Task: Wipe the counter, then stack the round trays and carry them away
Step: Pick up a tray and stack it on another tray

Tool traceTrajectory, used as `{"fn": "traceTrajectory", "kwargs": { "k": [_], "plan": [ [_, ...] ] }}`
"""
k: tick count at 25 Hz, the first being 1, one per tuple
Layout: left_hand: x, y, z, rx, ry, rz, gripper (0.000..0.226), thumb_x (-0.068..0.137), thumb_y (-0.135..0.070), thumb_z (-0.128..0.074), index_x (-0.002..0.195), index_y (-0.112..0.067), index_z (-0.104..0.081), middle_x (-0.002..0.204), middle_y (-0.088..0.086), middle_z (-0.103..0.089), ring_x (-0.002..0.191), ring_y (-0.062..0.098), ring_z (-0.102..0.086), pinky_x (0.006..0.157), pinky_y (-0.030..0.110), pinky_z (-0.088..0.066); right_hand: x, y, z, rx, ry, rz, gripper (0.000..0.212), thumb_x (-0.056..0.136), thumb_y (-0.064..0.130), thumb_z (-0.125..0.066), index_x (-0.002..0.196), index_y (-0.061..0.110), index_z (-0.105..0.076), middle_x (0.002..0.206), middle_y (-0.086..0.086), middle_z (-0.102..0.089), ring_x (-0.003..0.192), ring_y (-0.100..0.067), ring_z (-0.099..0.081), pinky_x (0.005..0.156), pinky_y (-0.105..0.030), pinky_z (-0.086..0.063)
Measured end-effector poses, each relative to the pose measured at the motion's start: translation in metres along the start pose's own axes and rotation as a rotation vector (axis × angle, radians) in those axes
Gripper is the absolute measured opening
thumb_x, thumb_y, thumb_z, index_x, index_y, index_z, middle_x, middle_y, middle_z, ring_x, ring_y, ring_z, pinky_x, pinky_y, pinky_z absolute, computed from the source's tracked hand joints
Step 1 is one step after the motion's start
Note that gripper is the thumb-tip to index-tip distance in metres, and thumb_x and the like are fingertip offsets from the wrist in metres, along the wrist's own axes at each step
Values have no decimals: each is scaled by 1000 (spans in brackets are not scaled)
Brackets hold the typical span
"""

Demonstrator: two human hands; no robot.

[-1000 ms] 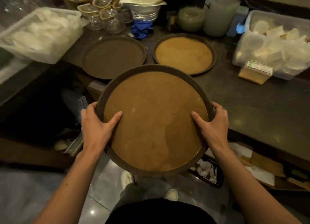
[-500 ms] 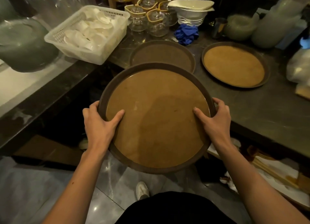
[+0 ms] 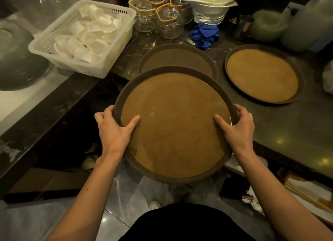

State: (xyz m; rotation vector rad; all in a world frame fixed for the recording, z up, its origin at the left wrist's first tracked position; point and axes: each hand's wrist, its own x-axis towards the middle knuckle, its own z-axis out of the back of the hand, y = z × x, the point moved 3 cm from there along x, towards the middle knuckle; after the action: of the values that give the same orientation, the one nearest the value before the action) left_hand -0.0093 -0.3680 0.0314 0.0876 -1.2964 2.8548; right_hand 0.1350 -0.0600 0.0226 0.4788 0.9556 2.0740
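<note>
Head view: both hands, left hand (image 3: 115, 132) and right hand (image 3: 237, 129), grip stiff, light-looking tray (image 3: 173, 125) by opposite rims; surface probably slick.

near half of dark tray (image 3: 177, 57) hidden behind held tray (image 3: 175, 125) | fingers of both hands out of sight under its rim | bag (image 3: 328, 77) cut off at right edge

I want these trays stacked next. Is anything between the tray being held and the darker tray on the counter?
Nothing visible. Held tray, gripped by left hand and right hand, overlaps the darker tray's bare near edge.
</note>
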Motion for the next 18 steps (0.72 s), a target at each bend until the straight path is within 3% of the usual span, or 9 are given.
{"fn": "traceTrajectory", "kwargs": {
  "k": [6,13,18],
  "plan": [
    [50,-40,-54,59,14,-8,86,73,-48,-80,140,-9,-43,132,13,-37,112,16,-42,94,22,-33,85,-13,-13,51,37,-14,73,77,47,-76,137,18,-45,123,-3,-46,114,-21,-50,99,-42,-45],
    [98,-59,-97,62,15,21,82,74,-47,-79,138,-9,-44,130,13,-38,118,22,-44,96,22,-33,155,-13,-33,70,76,-15,71,79,42,-76,137,13,-45,123,-8,-46,113,-23,-49,92,-27,-38],
    [142,-57,-125,62,47,25,83,75,-47,-79,139,-6,-44,130,15,-37,119,25,-45,99,23,-32,191,-9,-59,38,76,-52,74,80,43,-75,138,8,-43,126,-9,-46,118,-24,-47,99,-36,-41]
  ]
}}
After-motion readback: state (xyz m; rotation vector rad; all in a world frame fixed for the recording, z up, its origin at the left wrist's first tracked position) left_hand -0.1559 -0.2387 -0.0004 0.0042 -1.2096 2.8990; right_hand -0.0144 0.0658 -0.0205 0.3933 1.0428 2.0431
